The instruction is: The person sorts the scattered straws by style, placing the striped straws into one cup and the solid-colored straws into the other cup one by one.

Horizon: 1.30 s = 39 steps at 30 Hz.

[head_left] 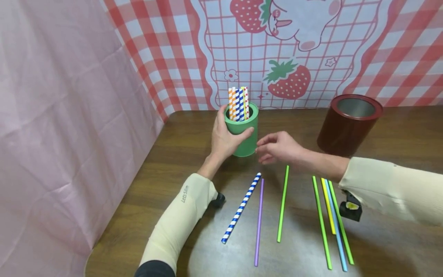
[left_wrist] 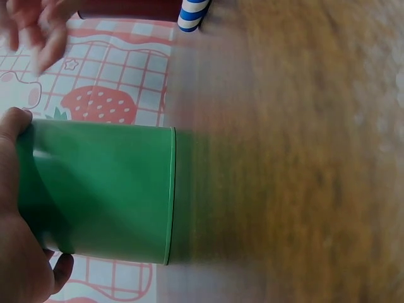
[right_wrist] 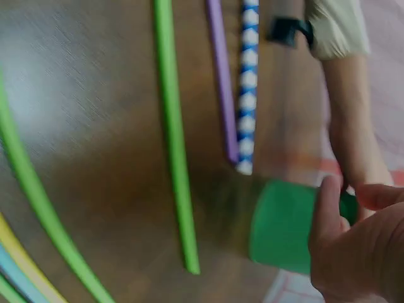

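A green can (head_left: 246, 139) stands on the table near the back, with several patterned paper straws (head_left: 237, 104) upright in it, striped orange, striped blue and dotted red. My left hand (head_left: 225, 134) grips the can from its left, thumb across the front; in the left wrist view the can's green side (left_wrist: 101, 189) fills the middle. Just right of the can, my right hand (head_left: 278, 148) hangs over the table holding nothing, fingers loosely bent toward it. In front lie a blue-striped straw (head_left: 241, 207), a purple straw (head_left: 259, 223) and a green straw (head_left: 283, 204).
A dark red can (head_left: 342, 130) stands at the back right behind my right forearm. Below that forearm lie two more green straws (head_left: 322, 222), a yellow straw (head_left: 328, 207) and a blue straw (head_left: 337, 234). A checked strawberry cloth (head_left: 238, 50) hangs behind the table, a pink curtain (head_left: 69, 115) at the left.
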Motion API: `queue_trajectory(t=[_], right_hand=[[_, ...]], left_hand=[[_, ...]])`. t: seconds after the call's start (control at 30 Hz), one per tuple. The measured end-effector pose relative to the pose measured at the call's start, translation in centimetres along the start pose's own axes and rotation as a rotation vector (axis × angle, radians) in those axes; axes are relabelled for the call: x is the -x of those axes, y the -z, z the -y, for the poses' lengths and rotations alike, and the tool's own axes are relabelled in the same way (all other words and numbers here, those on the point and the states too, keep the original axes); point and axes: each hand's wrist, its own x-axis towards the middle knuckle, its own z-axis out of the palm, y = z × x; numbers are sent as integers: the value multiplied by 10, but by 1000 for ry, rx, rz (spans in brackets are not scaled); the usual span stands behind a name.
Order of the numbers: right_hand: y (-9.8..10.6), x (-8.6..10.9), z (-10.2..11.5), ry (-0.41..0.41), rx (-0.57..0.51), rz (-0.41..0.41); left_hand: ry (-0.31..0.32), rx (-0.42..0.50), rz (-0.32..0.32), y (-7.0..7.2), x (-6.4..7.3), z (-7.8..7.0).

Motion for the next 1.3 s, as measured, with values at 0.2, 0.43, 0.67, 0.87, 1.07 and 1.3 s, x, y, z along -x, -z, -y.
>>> queue_trajectory(t=[0.2,0.43,0.67,0.87,1.07,1.3], right_hand=[[-16,6,-20,-197,-29,183],[-27,-3,-33,-212,45,147],[-37,-9,-38,-81,258,59],[-45,-14,-42,167,615,-1],[-44,-15,-45,284,720,-64],[-42,-12,-43,219,735,-68]], left_hand=[[5,-7,-6,0,-1,0],[1,0,-6,0,0,2],[-15,1,-3,-1,0,1],[-17,-3,-17,0,1,1],[-20,1,-11,0,1,2],[-8,-5,-11,0,0,1]])
